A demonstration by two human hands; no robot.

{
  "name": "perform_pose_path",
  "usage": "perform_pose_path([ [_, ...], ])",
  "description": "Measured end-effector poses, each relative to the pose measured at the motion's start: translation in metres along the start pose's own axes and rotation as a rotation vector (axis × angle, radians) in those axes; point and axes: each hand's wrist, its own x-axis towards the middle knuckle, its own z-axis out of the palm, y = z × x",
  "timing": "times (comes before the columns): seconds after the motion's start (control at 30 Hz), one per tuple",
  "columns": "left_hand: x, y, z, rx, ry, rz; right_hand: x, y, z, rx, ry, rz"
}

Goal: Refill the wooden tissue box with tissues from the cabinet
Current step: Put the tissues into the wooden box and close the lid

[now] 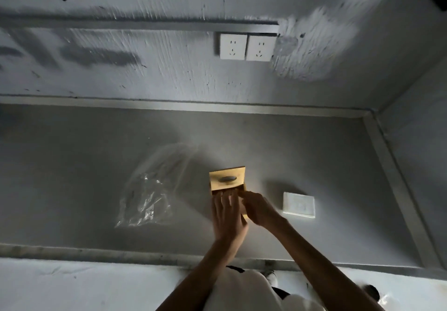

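Note:
The wooden tissue box (227,180) stands on the grey counter, a little right of centre. Its lid, which has a dark oval slot, shows at the far end, while both hands cover the near part. My left hand (227,211) lies flat on the near top of the box with its fingers spread. My right hand (258,208) is curled around the box's right side. Whatever is inside the box is hidden under the hands. An empty clear plastic wrapper (145,199) lies crumpled to the left of the box.
A flat white square object (299,204) lies on the counter (72,165) just right of my right hand. Two white wall sockets (246,46) sit on the rough back wall. A side wall closes the counter on the right. The counter's front edge (96,254) runs below the hands.

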Motion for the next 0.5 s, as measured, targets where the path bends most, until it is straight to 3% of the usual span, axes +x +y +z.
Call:
perform_pose_path([
  [0.1, 0.008, 0.04, 0.002, -0.021, 0.01, 0.124, -0.024, 0.047, -0.019, 0.157, 0.31, 0.165],
  [0.2, 0.022, 0.079, 0.025, -0.165, -0.175, 0.084, -0.043, 0.107, -0.044, 0.263, 0.486, 0.468],
  [0.33, 0.058, 0.098, 0.068, -0.427, -0.645, -0.277, -0.05, 0.18, -0.061, 0.356, 0.399, 0.708],
  [0.5, 0.081, 0.111, 0.117, -0.478, -0.768, -0.422, -0.04, 0.228, -0.057, 0.77, 0.262, 0.784],
])
